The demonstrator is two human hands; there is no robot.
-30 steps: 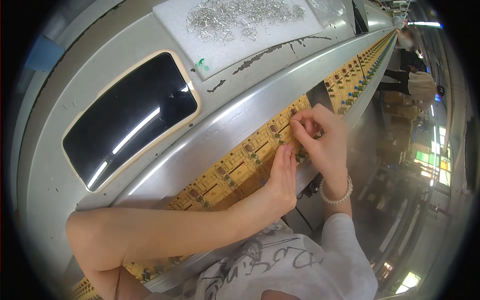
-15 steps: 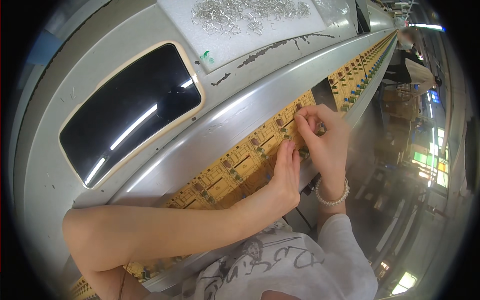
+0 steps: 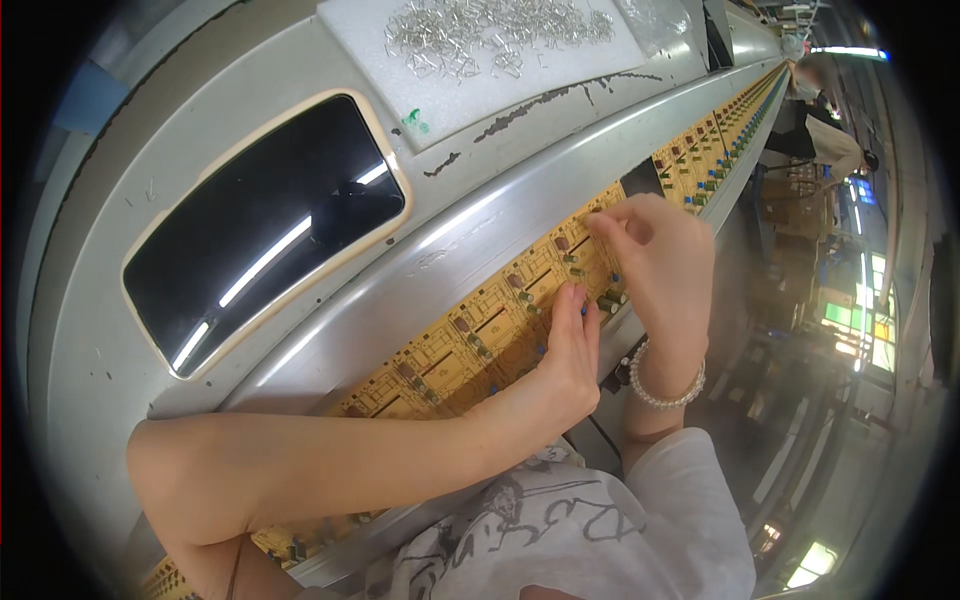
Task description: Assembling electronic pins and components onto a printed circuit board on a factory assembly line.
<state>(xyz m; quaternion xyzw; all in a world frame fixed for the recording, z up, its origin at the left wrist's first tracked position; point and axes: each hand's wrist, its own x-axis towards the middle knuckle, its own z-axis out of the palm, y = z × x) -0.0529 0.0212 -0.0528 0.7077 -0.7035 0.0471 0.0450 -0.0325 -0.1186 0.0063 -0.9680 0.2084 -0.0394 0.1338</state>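
Fingertips of the right hand (image 3: pixel 655 265) pinch together over the yellow circuit board (image 3: pixel 500 320), though whether they grip a part cannot be told. That board lies in a narrow track, hemmed by the grey metal rail (image 3: pixel 440 240) on its far side. With little room, the left hand (image 3: pixel 565 355) rests loosely curled on the board's near edge, forearm stretched across from the left.

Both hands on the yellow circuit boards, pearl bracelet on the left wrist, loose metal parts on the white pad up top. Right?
Not quite: the pearl bracelet is on the right wrist, as the head view shows. Both hands, left hand and right hand, are on the yellow circuit boards; metal parts lie on the white pad.
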